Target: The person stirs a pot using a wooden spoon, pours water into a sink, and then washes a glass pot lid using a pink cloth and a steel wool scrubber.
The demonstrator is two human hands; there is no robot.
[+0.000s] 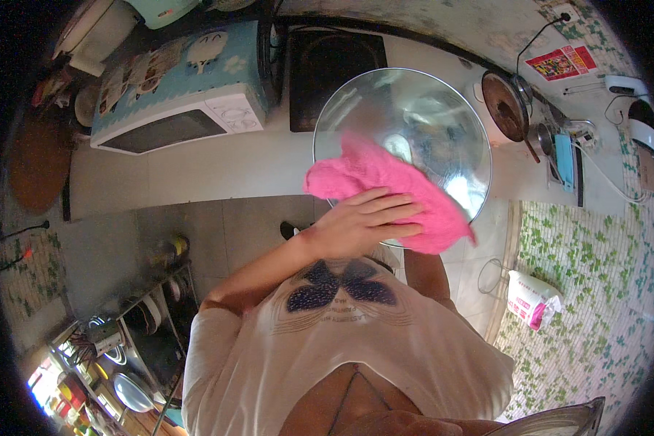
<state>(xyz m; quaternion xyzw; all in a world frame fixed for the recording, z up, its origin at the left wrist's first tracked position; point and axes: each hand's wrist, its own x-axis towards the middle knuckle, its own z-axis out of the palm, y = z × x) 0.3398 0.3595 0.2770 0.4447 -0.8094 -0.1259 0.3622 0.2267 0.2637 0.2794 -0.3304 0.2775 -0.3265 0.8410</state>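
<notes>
My left hand (379, 218) lies over a pink cloth (392, 191), its fingers spread across the fabric and pressing it against a large shiny metal basin (441, 120). The cloth covers the lower left part of the basin and hangs past its near rim. The basin is tilted with its inside facing me, in front of my chest by the counter's edge. Only my right forearm (426, 275) shows, running up behind the cloth and basin. The right hand itself is hidden there.
Along the counter (196, 174) stand a white microwave (180, 120) with a patterned cover, a black cooktop (310, 82) and a brown pan (504, 106). A shelf rack (152, 327) with kitchenware is at lower left. A white bag (528, 297) hangs by the right wall.
</notes>
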